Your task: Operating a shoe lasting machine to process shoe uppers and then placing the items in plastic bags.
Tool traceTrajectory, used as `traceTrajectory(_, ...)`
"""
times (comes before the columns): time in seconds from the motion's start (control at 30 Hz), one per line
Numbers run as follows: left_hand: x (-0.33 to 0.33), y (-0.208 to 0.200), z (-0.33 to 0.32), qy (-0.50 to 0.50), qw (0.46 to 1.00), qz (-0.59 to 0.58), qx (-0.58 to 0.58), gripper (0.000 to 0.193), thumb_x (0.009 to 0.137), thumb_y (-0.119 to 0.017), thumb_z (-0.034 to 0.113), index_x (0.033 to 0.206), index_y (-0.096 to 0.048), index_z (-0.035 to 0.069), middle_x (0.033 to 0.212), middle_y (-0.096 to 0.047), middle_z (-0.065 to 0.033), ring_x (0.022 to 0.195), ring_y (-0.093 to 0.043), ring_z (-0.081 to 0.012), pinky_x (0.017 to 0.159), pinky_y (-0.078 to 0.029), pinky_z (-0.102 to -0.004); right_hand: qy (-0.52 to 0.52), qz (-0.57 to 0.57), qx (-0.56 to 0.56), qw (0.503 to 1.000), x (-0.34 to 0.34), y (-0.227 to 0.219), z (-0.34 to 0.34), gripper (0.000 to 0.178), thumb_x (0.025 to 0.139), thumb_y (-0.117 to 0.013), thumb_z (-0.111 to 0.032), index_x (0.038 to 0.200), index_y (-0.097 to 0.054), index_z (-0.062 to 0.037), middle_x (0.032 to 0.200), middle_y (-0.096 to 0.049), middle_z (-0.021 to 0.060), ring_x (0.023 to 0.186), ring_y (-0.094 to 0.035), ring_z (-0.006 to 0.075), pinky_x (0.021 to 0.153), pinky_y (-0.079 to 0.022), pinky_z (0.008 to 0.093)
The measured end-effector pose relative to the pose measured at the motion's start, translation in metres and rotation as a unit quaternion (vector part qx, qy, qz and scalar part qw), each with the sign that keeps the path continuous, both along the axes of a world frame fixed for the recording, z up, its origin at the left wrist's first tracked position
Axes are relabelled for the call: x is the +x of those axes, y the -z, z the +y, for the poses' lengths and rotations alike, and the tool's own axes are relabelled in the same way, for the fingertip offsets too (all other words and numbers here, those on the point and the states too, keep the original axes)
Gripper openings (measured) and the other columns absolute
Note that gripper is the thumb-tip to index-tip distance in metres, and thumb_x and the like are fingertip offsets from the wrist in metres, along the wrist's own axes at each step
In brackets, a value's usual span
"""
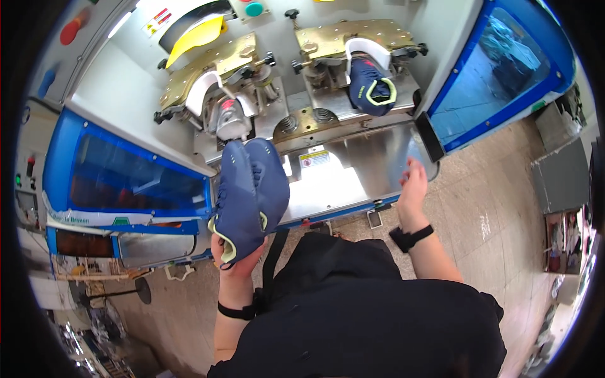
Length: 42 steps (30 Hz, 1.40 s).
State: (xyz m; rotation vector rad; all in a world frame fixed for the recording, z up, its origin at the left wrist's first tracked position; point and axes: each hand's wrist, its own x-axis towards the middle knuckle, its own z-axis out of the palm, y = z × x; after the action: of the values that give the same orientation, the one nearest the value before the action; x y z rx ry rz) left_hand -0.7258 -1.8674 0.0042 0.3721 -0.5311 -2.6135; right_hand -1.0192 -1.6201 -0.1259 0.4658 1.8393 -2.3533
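My left hand [242,263] is closed around the heel ends of two navy shoe uppers, with the fingers partly hidden behind them. The left upper [236,189] shows a lime-edged collar and laces, and the right upper [275,179] lies against it. Their toes point at the machine, just below a bare metal shoe mold [232,123]. A third navy upper [365,80] with a lime collar sits on the right station of the machine. My right hand [413,192] hangs in the air by the right front corner of the metal shelf, fingers loosely apart, holding nothing.
White curved pads [203,88] and brass plates [208,66] with black knobs surround the molds. Blue-framed window panels stand out on the left [138,176] and right [498,75]. A shiny metal shelf [384,164] runs along the front. Grey boxes [564,183] stand at far right.
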Motion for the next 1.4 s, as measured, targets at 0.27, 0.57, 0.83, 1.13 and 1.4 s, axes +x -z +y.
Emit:
traceTrajectory(0.27, -0.001, 0.004, -0.002, 0.011, 0.999, 0.035, -0.016, 0.043, 0.091, -0.049, 0.036, 0.123, -0.057, 0.008, 0.123, -0.061, -0.006, 0.117, -0.055, -0.0228, 0.101, -0.04, -0.0393, -0.185, -0.074, -0.143, 0.97, -0.114, -0.089, -0.071, 0.036, 0.083, -0.069, -0.048, 0.09, -0.061, -0.0133, 0.084, -0.056, 0.0007, 0.062, -0.049, 0.0095, 0.054, -0.04, 0.0249)
traceTrajectory(0.57, 0.038, 0.003, 0.004, -0.166, 0.984, 0.056, -0.012, 0.051, 0.092, -0.048, 0.031, 0.135, -0.048, 0.002, 0.137, -0.052, -0.0153, 0.127, -0.049, -0.0318, 0.11, -0.034, -0.0458, -0.195, -0.048, -0.181, 0.963, -0.128, -0.12, -0.099, 0.035, 0.08, -0.075, -0.03, 0.102, -0.063, -0.0054, 0.089, -0.067, 0.0048, 0.075, -0.063, 0.0153, 0.065, -0.05, 0.0295)
traceTrajectory(0.83, 0.095, -0.001, 0.04, -0.275, 0.932, 0.228, 0.064, 0.054, 0.094, -0.048, 0.032, 0.139, -0.043, 0.003, 0.138, -0.049, -0.0172, 0.121, -0.053, -0.0357, 0.104, -0.041, -0.0503, -0.479, 0.303, -0.245, 0.786, 0.104, -0.157, -0.16, 0.056, 0.079, -0.063, 0.013, 0.13, -0.044, 0.001, 0.113, -0.062, 0.0123, 0.102, -0.062, 0.0218, 0.09, -0.051, 0.0368)
traceTrajectory(1.13, 0.243, 0.034, 0.183, -0.485, 0.852, 0.195, -0.013, 0.048, 0.098, -0.044, 0.027, 0.139, -0.043, 0.003, 0.138, -0.05, -0.0154, 0.125, -0.05, -0.0301, 0.108, -0.038, -0.0455, -0.825, -0.255, -0.302, 0.405, 0.341, -0.119, -0.152, 0.061, 0.098, -0.047, -0.007, 0.152, -0.02, -0.0146, 0.147, -0.039, -0.0007, 0.135, -0.036, 0.0168, 0.112, -0.025, 0.0373)
traceTrajectory(1.4, 0.391, 0.098, 0.412, -0.76, 0.638, -0.117, -0.037, 0.041, 0.096, -0.05, 0.02, 0.133, -0.049, 0.001, 0.131, -0.056, -0.0155, 0.119, -0.057, -0.0277, 0.105, -0.044, -0.0434, -0.942, -0.251, -0.207, 0.086, 0.568, -0.081, 0.006, 0.063, 0.095, -0.049, -0.004, 0.151, -0.022, -0.016, 0.15, -0.034, 0.001, 0.138, -0.034, 0.0192, 0.115, -0.023, 0.0408)
